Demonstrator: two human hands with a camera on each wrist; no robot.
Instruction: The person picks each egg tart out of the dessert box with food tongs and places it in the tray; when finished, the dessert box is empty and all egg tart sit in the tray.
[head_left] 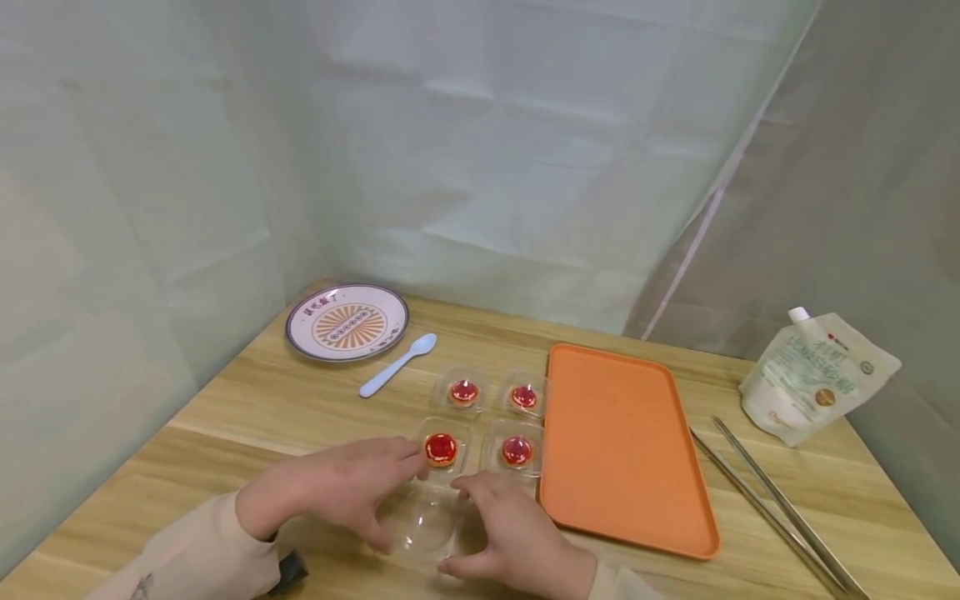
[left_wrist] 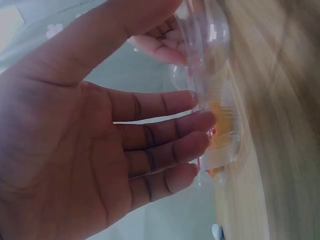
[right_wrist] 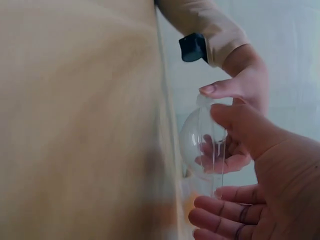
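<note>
Your left hand (head_left: 337, 487) and right hand (head_left: 517, 533) flank a clear plastic shell (head_left: 423, 521) on the near side of the table (head_left: 495, 333), well in from its left edge; thumb and fingers are spread wide on both, and whether either thumb has hold of the rim you cannot tell here. Raise one side ahead of the other and the thin shell could twist or slip; fingers straying forward could smear the near-left tart (head_left: 440, 450), whose red top looks uncovered. A shove rightward might drive the near-right container (head_left: 493, 442) into the orange tray (head_left: 622, 450) right beside it. No tart shows in your shell; the four clear containers (head_left: 442, 387) beyond each hold one. At the table's far right corner, the pouch (head_left: 806, 383) hides its contents.
</note>
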